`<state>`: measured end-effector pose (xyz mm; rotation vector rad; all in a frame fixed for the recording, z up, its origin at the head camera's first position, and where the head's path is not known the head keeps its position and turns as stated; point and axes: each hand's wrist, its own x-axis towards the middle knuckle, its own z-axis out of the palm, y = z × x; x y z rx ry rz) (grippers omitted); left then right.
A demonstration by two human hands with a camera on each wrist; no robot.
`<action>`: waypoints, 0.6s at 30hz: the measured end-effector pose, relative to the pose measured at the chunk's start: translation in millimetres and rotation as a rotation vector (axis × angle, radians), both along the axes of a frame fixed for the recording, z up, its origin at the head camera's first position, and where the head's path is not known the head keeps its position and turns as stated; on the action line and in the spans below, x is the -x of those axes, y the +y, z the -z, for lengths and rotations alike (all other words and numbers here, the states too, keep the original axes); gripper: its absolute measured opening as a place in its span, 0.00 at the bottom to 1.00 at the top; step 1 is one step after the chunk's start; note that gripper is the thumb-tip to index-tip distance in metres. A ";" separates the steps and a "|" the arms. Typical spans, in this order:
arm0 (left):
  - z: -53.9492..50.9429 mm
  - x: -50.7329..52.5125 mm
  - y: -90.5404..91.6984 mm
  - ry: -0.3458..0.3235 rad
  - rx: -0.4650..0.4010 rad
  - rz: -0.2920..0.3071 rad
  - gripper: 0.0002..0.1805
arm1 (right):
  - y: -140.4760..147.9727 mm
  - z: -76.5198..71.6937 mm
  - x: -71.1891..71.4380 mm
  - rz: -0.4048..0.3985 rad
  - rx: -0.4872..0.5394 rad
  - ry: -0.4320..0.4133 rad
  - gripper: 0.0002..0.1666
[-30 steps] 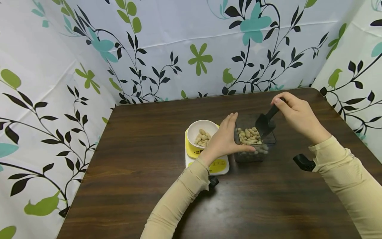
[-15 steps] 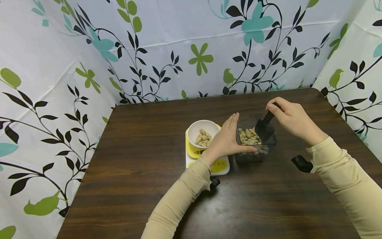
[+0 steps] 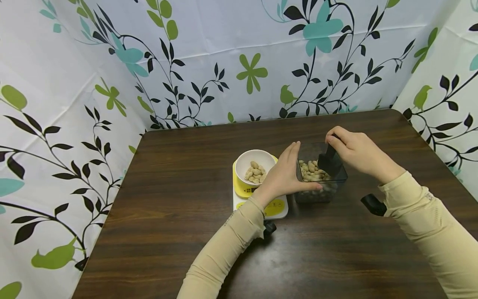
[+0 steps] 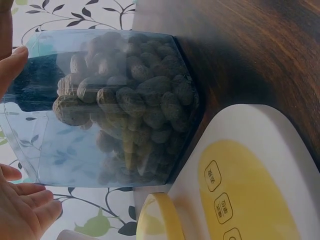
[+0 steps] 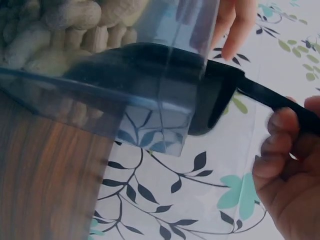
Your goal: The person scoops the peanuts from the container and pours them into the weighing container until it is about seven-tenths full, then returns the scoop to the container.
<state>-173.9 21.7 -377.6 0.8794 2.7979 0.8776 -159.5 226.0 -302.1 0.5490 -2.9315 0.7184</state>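
A clear, square-rimmed plastic box (image 3: pixel 313 199) stands upright; the left hand (image 3: pixel 284 176) spans its rim, thumb and fingers apart. The right hand (image 3: pixel 361 154) clamps a black plastic scoop (image 3: pixel 328 165) inside — long axis steeply tilted, handle up, blade down among tan shelled peanuts (image 3: pixel 310 171).

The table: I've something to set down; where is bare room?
Bare table lies widest left of the scale; also in front of the tub between the sleeves, and behind the bowl. Crowded: scale and tub, with left hand beside and right hand holding scoop inside.
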 end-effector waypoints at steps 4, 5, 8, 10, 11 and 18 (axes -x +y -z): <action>1.2 -0.9 0.4 0.000 -0.007 0.002 0.65 | 5.4 1.6 2.8 0.018 0.011 -0.071 0.22; 1.4 -1.3 0.4 -0.002 -0.006 0.002 0.65 | 7.3 3.1 3.9 0.038 0.025 -0.086 0.22; 2.1 -2.6 0.3 -0.004 0.000 -0.001 0.65 | 13.8 9.9 5.9 0.096 0.072 -0.114 0.24; 2.5 -3.2 0.5 -0.006 0.005 -0.001 0.65 | 18.0 15.1 5.8 0.140 0.110 -0.129 0.26; 2.8 -3.3 0.7 -0.005 0.011 -0.001 0.65 | 20.0 17.6 5.7 0.153 0.127 -0.132 0.26; 3.4 -1.0 1.5 0.013 0.003 -0.007 0.65 | 24.4 27.7 5.8 0.140 0.144 -0.094 0.24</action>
